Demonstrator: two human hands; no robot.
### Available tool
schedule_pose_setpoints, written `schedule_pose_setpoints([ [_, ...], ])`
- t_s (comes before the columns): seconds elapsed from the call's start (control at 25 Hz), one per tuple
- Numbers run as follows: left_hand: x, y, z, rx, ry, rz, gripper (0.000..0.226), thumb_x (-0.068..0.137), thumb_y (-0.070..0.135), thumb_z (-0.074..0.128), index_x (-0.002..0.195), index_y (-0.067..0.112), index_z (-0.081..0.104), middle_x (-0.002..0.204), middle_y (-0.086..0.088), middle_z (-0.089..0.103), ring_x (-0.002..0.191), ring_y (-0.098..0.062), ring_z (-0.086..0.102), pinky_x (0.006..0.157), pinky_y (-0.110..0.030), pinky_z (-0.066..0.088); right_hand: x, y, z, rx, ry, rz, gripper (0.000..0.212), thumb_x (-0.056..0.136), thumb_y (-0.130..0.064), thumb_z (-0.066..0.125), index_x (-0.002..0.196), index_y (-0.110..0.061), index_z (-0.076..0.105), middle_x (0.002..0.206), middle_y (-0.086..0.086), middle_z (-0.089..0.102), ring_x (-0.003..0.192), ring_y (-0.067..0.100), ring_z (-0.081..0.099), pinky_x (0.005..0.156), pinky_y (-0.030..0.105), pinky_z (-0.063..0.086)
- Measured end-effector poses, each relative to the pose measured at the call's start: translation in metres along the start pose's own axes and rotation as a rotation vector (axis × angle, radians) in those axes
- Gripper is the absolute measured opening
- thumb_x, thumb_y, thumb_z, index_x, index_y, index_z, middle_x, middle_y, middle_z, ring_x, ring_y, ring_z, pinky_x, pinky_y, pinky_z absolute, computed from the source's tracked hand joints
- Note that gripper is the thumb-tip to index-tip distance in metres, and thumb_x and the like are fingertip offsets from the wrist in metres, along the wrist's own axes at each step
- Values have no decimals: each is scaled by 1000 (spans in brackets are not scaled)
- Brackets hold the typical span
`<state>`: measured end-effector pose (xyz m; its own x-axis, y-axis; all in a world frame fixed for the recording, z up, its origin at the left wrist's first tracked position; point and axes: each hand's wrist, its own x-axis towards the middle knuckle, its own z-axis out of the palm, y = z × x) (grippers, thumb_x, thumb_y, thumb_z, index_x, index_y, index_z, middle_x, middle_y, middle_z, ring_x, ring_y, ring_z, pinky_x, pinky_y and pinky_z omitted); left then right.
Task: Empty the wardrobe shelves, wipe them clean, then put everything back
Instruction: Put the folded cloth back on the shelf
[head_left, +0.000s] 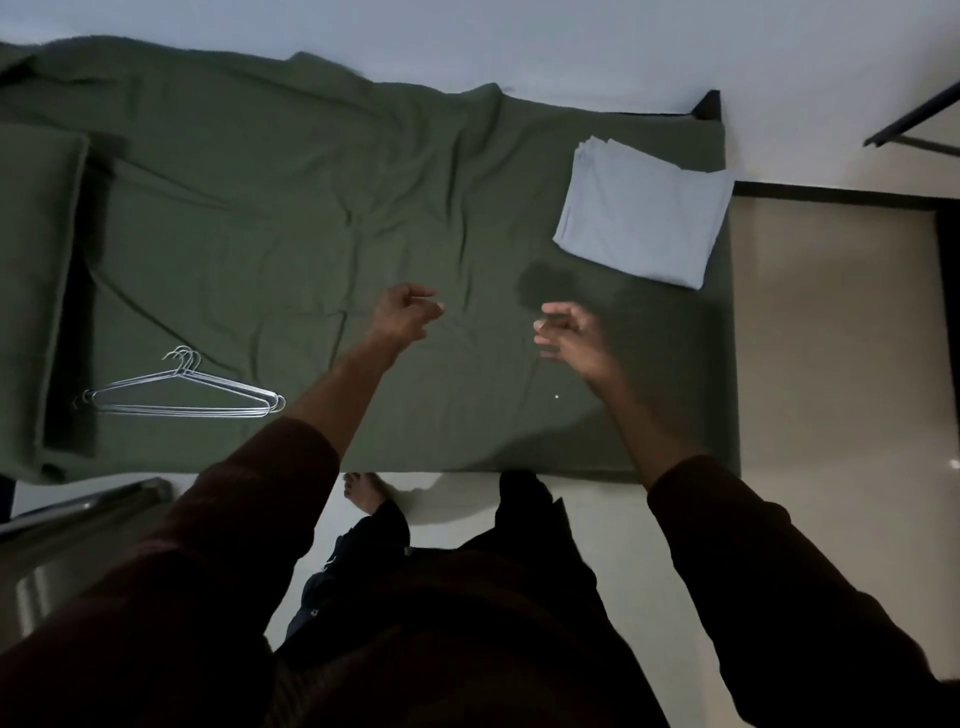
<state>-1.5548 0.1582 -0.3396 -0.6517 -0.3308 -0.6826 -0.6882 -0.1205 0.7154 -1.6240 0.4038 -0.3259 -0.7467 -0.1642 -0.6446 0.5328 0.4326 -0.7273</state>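
Note:
A folded pale grey cloth (644, 218) lies on the right end of a bed covered by a dark green sheet (291, 218). A small bunch of wire hangers (182, 397) lies on the sheet at the left. My left hand (405, 314) hovers over the middle of the bed with loosely curled fingers and holds nothing. My right hand (574, 335) hangs a little to its right, blurred, fingers loosely bent, also empty. Both hands are below and left of the folded cloth, apart from it.
A green pillow (36, 270) sits at the bed's left end. A white wall runs behind the bed. Pale floor tiles (831, 338) lie to the right, with a dark frame edge (914, 124) at the top right. A metal rail (83, 506) shows at the lower left.

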Motion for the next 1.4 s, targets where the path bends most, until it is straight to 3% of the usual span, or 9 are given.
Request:
schedule_pose_setpoints([
  [0.2,57,39,113,-6,-55,-55,43,76,19,81,114,15,63,95,-3,66,90,-15,64,73,-30,52,100,11,-142,-21,106,46,31,87,-9,70,115,-14,59,93,4,67,72,15,59,67,34,49],
  [0.36,113,47,207,16,-71,-86,36,83,10,78,115,16,62,97,-3,67,94,-15,64,79,-34,52,185,41,-226,-194,159,55,36,78,-14,73,112,-15,61,101,13,72,79,20,63,69,32,50],
  [0.6,179,34,283,161,-110,-65,35,86,-1,74,117,10,61,88,-2,66,74,-12,59,57,-18,49,296,86,-267,-655,133,-38,49,79,-2,66,126,-11,54,115,7,55,96,21,56,76,27,43],
  [0.8,211,9,279,358,-89,14,39,82,0,79,117,7,64,95,-8,63,78,-14,58,63,-12,47,371,120,-249,-1141,75,-211,58,79,-2,68,132,-12,46,131,14,44,114,36,49,81,43,49],
  [0.96,213,-14,257,469,-88,60,52,80,5,82,125,10,59,100,-7,64,82,-14,59,67,-5,47,403,134,-229,-1434,117,-196,64,79,-3,69,136,-5,41,141,23,40,125,46,45,90,49,46],
  [1.04,208,-26,248,481,-77,45,54,80,6,82,127,11,58,102,-8,64,85,-17,59,67,-5,47,412,132,-224,-1515,181,-257,53,77,5,65,127,-1,48,133,24,48,115,46,53,79,46,51],
  [1.16,201,-42,234,479,-67,23,51,81,8,82,126,12,60,103,-9,66,87,-18,61,68,-6,48,419,120,-225,-1688,93,-348,34,72,3,70,103,-6,59,101,13,62,83,30,65,50,31,49],
  [1.28,189,-47,222,416,-41,1,43,82,10,82,119,16,62,99,-6,66,87,-18,62,73,-13,51,417,102,-237,-1700,28,-373,29,66,-5,74,88,-12,56,80,4,59,63,20,59,42,25,44],
  [1.4,172,-47,219,322,-16,-64,40,81,18,84,114,22,62,93,1,65,84,-15,64,79,-34,55,390,73,-228,-1470,68,-428,26,76,-9,69,98,-4,55,91,15,59,79,33,60,62,35,48],
])
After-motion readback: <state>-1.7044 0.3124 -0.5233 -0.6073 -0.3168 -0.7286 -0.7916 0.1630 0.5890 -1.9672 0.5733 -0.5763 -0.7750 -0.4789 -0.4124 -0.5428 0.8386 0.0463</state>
